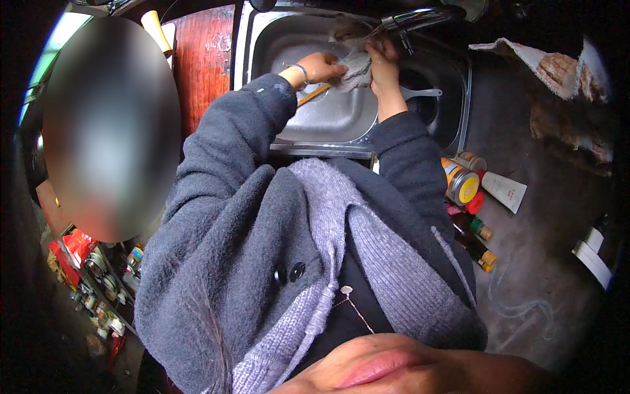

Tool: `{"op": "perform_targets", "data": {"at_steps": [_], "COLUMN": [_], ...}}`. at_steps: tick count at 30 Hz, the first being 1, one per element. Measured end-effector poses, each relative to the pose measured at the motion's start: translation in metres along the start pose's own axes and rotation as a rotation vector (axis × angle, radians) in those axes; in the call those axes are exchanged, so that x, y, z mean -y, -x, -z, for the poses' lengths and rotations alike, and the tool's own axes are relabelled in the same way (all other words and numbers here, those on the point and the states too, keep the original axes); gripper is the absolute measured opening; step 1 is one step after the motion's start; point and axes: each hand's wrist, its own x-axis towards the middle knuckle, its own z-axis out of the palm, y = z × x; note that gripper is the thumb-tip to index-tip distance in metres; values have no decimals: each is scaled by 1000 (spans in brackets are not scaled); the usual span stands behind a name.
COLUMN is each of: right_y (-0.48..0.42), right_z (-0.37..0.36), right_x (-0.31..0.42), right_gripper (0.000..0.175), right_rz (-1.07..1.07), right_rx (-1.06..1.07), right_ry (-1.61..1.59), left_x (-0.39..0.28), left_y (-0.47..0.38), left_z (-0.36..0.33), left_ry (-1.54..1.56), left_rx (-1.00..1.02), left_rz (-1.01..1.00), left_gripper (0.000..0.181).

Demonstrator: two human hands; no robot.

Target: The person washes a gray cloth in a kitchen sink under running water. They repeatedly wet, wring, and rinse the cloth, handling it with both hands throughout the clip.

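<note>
Over a stainless steel sink (pixel 327 123), my left hand (pixel 320 68) grips the left side of a wet greyish-white cloth (pixel 355 71). My right hand (pixel 384 66) has hold of the cloth's right side, just below the chrome faucet (pixel 418 17). A thin yellowish-brown stick (pixel 313 95), perhaps a chopstick, slants down-left from under the cloth; whether a hand holds it is hidden. Behind my right wrist, a pale handle (pixel 424 92) reaches across the smaller right-hand basin. A brownish, blurred thing (pixel 350 28) shows by the sink's far rim.
A wet reddish-brown wooden board (pixel 205 64) lies left of the sink. Jars (pixel 462 184), a white tube (pixel 504 191) and bottles (pixel 480 251) stand right of my body. Another cloth (pixel 556 74) hangs at the right wall. Packets (pixel 78 248) and small items crowd the lower left.
</note>
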Motion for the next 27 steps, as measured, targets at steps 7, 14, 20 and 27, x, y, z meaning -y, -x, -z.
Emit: {"op": "perform_targets", "data": {"at_steps": [7, 14, 20, 27], "right_y": [20, 10, 22, 56], "right_z": [-6, 10, -20, -78], "right_x": [9, 4, 42, 33], "right_gripper": [39, 40, 27, 42], "right_rz": [225, -331, 150, 719], "right_rx": [168, 225, 130, 604], "right_ry": [427, -243, 796, 776], "left_x": [-41, -42, -16, -14], "left_y": [13, 16, -9, -40], "left_z": [-1, -1, -12, -28], "left_ry": [812, -19, 262, -182], "left_rx": [-215, -494, -493, -625], "left_rz": [-392, -527, -243, -200], "left_gripper": [43, 61, 62, 46]}}
